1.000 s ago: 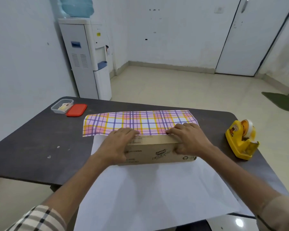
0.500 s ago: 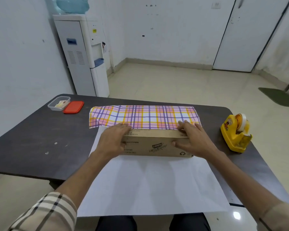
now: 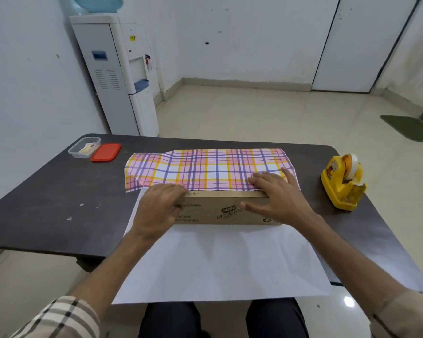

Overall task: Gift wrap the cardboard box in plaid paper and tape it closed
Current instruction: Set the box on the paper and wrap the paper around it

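Note:
A brown cardboard box [image 3: 220,211] lies lengthwise on the wrapping paper in the middle of the dark table [image 3: 47,191]. The paper's far part is folded over the box top, showing its plaid side [image 3: 205,169]; the near part lies flat, white side [image 3: 220,262] up, hanging over the table's front edge. My left hand [image 3: 160,209] rests on the box's left end, fingers on the plaid edge. My right hand [image 3: 276,196] presses flat on the box's right end, fingers on the plaid paper, thumb against the box's front face.
A yellow tape dispenser [image 3: 342,182] stands on the table's right side. A clear plastic container [image 3: 84,147] and its red lid [image 3: 106,152] sit at the far left corner. A water dispenser [image 3: 117,74] stands behind the table by the wall.
The plaid flap has been drawn further over the box top toward me. My right thumb has come down onto the box's front face. The camera view has tilted down.

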